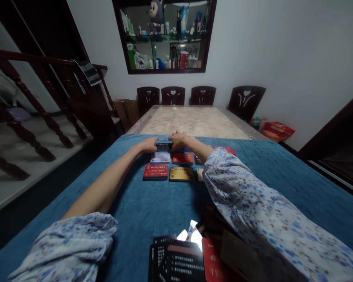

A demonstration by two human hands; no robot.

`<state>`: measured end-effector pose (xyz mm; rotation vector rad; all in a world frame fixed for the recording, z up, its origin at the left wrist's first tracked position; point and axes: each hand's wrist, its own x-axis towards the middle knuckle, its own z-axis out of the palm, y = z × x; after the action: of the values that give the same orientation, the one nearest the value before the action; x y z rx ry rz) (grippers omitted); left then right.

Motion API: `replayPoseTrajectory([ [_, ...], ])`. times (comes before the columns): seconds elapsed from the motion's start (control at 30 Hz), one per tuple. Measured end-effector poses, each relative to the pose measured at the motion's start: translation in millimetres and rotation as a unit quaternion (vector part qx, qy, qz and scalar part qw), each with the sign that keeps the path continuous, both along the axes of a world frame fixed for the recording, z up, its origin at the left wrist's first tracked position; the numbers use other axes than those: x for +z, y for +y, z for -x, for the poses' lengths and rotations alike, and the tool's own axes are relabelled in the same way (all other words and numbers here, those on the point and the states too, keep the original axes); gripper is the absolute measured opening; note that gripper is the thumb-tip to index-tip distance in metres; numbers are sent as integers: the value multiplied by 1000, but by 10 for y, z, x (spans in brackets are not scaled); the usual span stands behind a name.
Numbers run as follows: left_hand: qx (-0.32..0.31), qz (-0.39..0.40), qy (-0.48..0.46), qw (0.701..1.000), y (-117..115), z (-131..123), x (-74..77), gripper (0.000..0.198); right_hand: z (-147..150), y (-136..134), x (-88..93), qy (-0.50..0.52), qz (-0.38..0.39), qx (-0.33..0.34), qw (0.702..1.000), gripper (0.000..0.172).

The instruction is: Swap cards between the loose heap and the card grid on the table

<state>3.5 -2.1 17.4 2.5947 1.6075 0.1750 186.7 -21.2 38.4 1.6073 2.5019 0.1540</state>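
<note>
Both arms reach far forward over a blue cloth (141, 203). My left hand (149, 145) and my right hand (179, 140) each pinch an end of a dark card (164, 145) lying at the far row of a grid of cards. Below it lie a pale card (160, 157), a red card (182, 158), a red card with white print (155, 172) and a gold card (181, 174). Another red card (230, 150) shows beyond my right forearm. My right sleeve hides part of the grid.
A loose pile of dark and red cards (184, 258) lies close to me at the bottom. Beyond the cloth is a marble tabletop (191, 121) with several dark chairs (173, 95) against the wall. A wooden stair railing (47, 94) stands left.
</note>
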Motion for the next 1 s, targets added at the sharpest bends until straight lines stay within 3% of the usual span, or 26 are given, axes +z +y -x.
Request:
replayPoseTrajectory([
  [0.2,21,-33,-31,999,-150,58,56,52,-187,-209,120,34,-54,43,997,56],
  [0.37,11,-115,-61,991,-338,43,86,36,-275,-511,238,59,-92,67,992,29],
  [0.57,-25,-170,-87,981,-666,-51,158,17,-359,-873,334,66,-126,67,988,28],
  [1.0,-67,-176,-121,975,-1317,-259,176,16,-706,-1536,327,90,-148,66,983,24],
])
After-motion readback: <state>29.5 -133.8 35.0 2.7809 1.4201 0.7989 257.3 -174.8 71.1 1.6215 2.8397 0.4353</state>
